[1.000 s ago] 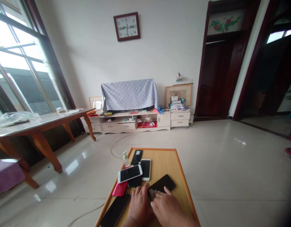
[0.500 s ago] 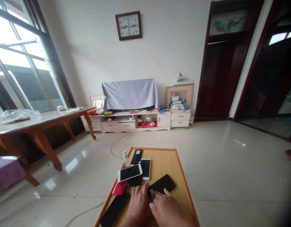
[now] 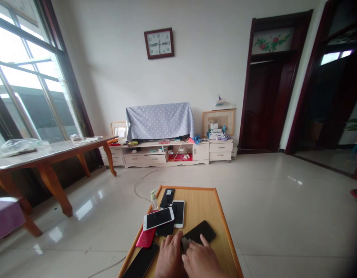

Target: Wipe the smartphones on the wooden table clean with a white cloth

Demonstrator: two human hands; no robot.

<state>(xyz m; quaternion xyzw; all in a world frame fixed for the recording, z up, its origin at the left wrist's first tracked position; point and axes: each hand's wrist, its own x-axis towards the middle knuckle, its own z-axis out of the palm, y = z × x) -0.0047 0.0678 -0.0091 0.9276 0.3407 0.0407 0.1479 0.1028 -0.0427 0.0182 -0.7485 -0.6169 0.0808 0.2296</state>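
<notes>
A black smartphone [image 3: 206,231] lies at a slant on the wooden tabletop [image 3: 197,204]. My left hand [image 3: 169,256] is at its near left end, fingers together, seeming to hold that edge; the thumb is hidden. Under the fingers of my right hand [image 3: 200,255], a crumpled greyish wipe [image 3: 185,242] is pressed on the phone's screen. Left of my hands lie a white-framed phone [image 3: 158,219], a red phone [image 3: 146,238] beneath it and another black phone [image 3: 140,262]. Behind them are a second white phone [image 3: 179,213] and a black phone with a label [image 3: 167,197].
A small pump bottle [image 3: 153,200] stands at the table's left edge, and a cable [image 3: 138,185] runs over the floor. A larger table [image 3: 62,148] is by the window. Along the wall stands a low white cabinet [image 3: 146,159] with a cloth-covered shape [image 3: 160,121] on it.
The whole view has tilted up slightly, so everything sits lower in the frame. My right hand and the wipe have shifted slightly toward the phone's left end, closer to my left hand.
</notes>
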